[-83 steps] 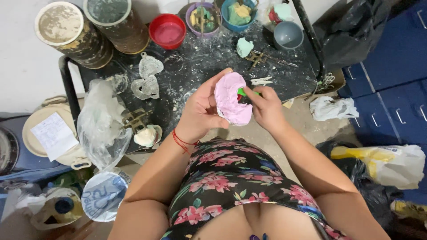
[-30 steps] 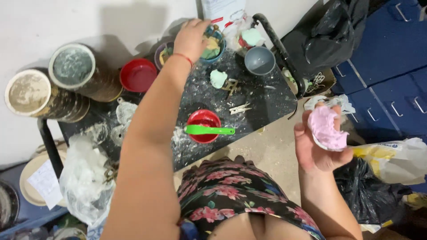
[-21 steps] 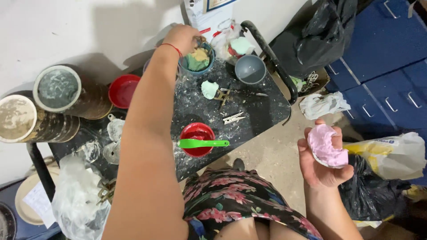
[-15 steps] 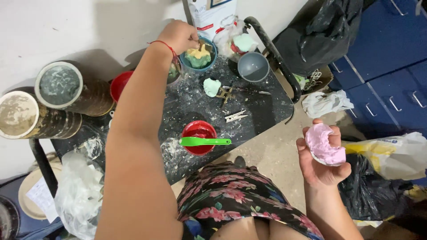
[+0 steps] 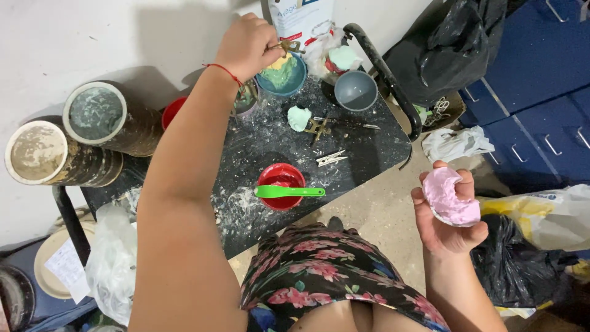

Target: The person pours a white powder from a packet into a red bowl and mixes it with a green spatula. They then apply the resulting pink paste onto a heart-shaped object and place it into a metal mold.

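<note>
Currently the left hand (image 5: 249, 44), at upper centre of the frame, is pinched shut on a small brass-coloured tool (image 5: 287, 45) over the teal bowl (image 5: 283, 75) of yellowish-green paste; the arm stretches across the whole black speckled cart top (image 5: 369, 147). The right hand (image 5: 447, 212), at right centre and off the cart's edge, is cupped narrowly around a pink filled mould (image 5: 452, 198), fingers curled over its rim. Risk 1: the mould sits tilted over bare floor, and its pink fill looks soft; a slackened grip could drop or smear it. Risk 2: the outstretched forearm passes close above the red bowl (image 5: 281, 183) with the green spatula (image 5: 289, 191) laid across it; a dip of the elbow could flick the spatula or tip the bowl. Risk 3: the teal bowl stands near the cart's far edge, beside a small grey bowl (image 5: 356, 90); pressing the tool sideways could shove it off. Whether the tool tip touches the paste cannot be told.
</note>
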